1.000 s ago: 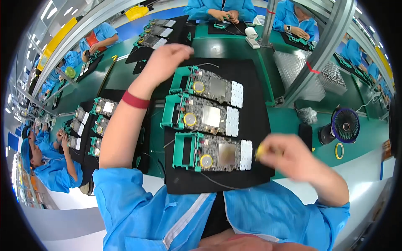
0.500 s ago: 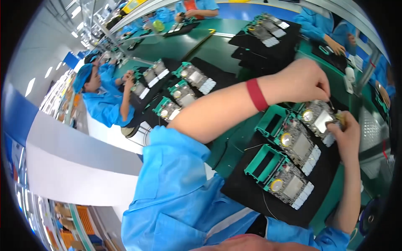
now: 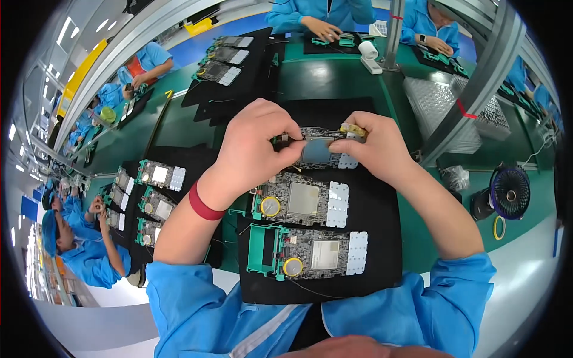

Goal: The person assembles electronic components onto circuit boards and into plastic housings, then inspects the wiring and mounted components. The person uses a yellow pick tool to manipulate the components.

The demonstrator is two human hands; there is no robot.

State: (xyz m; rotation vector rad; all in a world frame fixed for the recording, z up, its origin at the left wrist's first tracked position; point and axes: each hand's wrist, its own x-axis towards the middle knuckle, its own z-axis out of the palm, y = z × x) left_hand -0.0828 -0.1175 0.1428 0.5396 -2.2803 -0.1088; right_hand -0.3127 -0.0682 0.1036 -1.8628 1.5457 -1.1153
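Observation:
My left hand (image 3: 253, 143), with a red band on its wrist, has thumb and forefinger closed at the left end of the farthest circuit board (image 3: 316, 153). My right hand (image 3: 376, 146) pinches the same board's right side. A small yellow piece (image 3: 353, 129) shows by the right forefinger; its kind is unclear. The board's middle has a bluish-grey rectangle, and my fingers hide its left end. Nearer me lie a second circuit board (image 3: 303, 198) and a third circuit board (image 3: 325, 255), each with a round coin cell, white pads and a green plastic frame.
Under the boards is a black mat (image 3: 382, 238). More boards (image 3: 158, 174) lie to the left, others (image 3: 222, 59) on a stack of black mats. At right are a small black fan (image 3: 510, 194), clear plastic trays (image 3: 430, 107) and a metal post (image 3: 477, 83). Co-workers sit around the bench.
My view has turned to face the boards squarely. My left hand has moved from above the far board's left end down onto it; my right hand stays at its right side.

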